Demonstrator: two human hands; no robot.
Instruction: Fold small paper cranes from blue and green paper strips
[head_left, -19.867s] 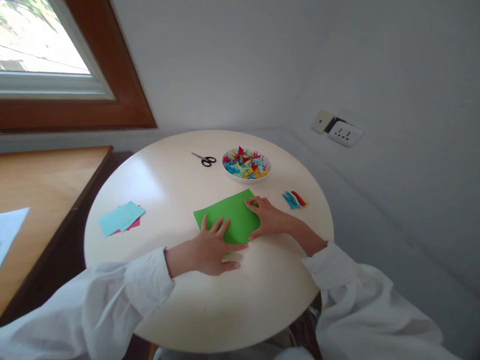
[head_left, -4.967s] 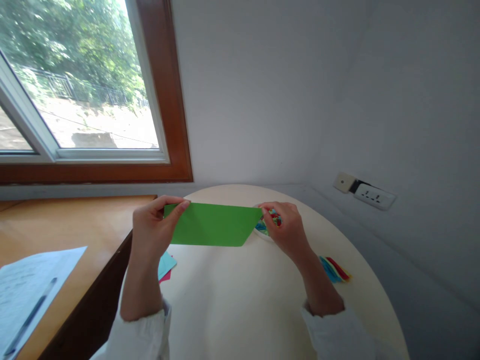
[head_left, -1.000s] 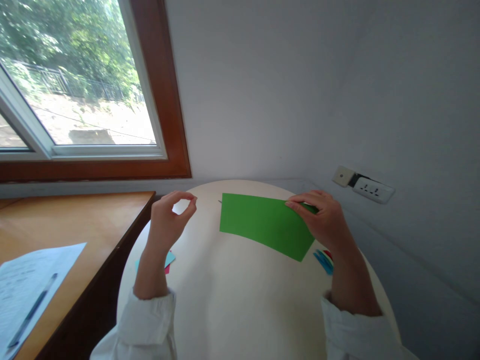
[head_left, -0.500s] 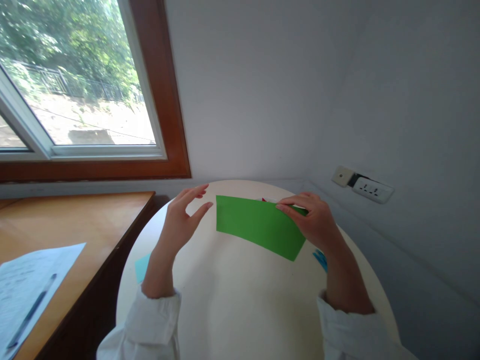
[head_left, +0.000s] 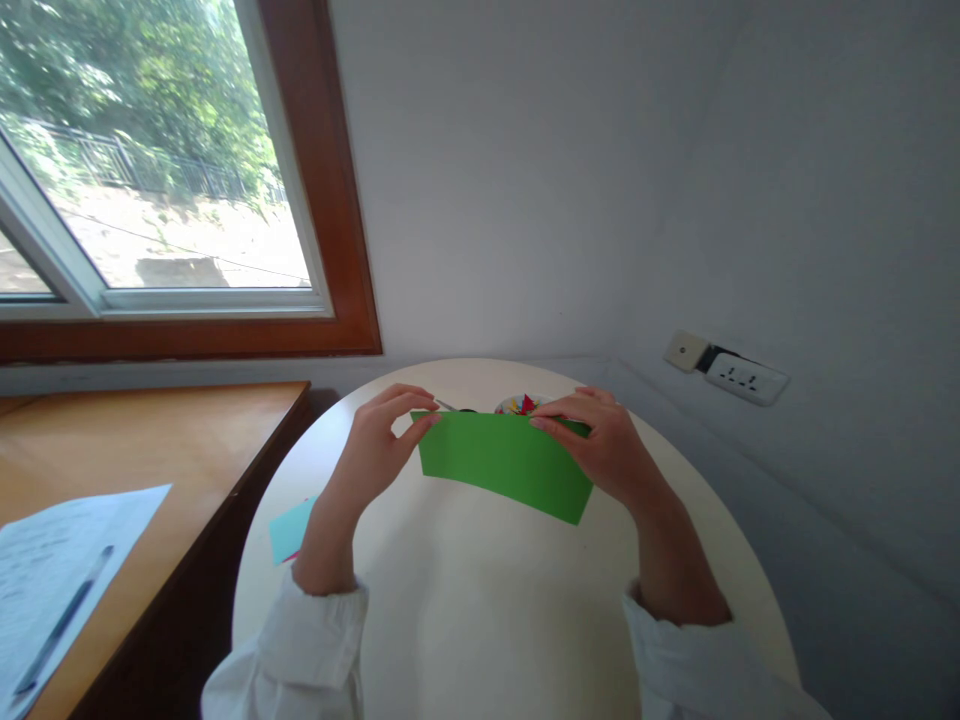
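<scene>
I hold a folded green paper [head_left: 502, 463] in the air above the round cream table [head_left: 480, 600]. My left hand [head_left: 382, 440] pinches its upper left corner between thumb and fingers. My right hand [head_left: 607, 445] grips its upper right edge, fingers curled over the top. The paper hides most of a white bowl of small coloured paper pieces [head_left: 520, 405] and the scissors [head_left: 454, 407] behind it.
Light blue and pink paper sheets [head_left: 291, 528] lie at the table's left edge. A wooden desk [head_left: 135, 450] to the left carries a white sheet with a pen [head_left: 56, 600]. A window is behind it, a wall socket [head_left: 746, 378] at the right.
My left hand, which had let go and opened, has come back and pinched the paper's left corner. The paper has shifted left and slightly lower with my right hand.
</scene>
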